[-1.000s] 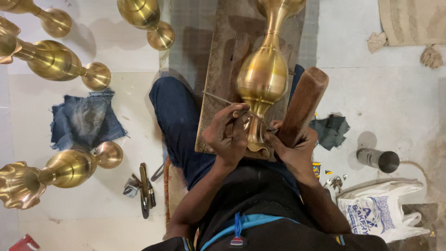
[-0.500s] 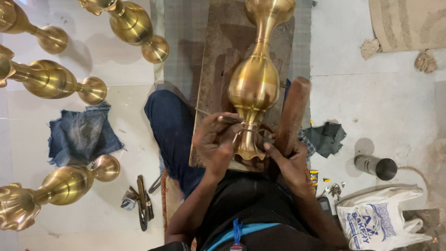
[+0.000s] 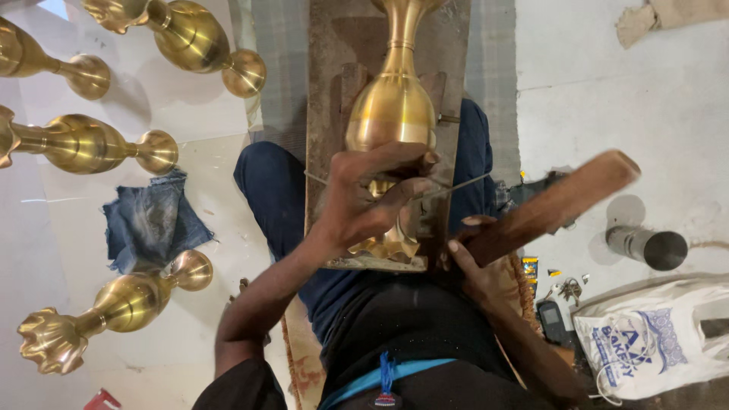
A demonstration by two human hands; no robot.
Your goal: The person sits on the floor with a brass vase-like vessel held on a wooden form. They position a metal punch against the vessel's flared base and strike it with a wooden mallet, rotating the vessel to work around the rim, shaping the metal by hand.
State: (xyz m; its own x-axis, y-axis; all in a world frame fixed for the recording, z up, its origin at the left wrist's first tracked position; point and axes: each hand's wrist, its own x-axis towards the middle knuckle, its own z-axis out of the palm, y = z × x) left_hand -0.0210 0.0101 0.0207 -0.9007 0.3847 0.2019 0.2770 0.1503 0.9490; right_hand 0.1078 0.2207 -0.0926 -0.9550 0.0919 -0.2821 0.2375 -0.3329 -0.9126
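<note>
Wooden board (image 3: 326, 91), left hand (image 3: 372, 201) on brass vase (image 3: 391, 114), right hand (image 3: 474, 262) gripping mallet (image 3: 554, 205)

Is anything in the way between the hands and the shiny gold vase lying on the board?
Nothing visible. The left hand already rests on the shiny golden brass vase, pinching a thin metal rod against it. The right hand grips a brown wooden stick just beside it.

The person wears dark blue trousers (image 3: 277, 190), which show beyond and beside the left hand (image 3: 364, 201), and a black top (image 3: 410, 319) below both hands. A bright blue band (image 3: 387, 373) with a short blue cord crosses the top near the waist. Forearms and the right hand (image 3: 474, 266) are bare.
</note>
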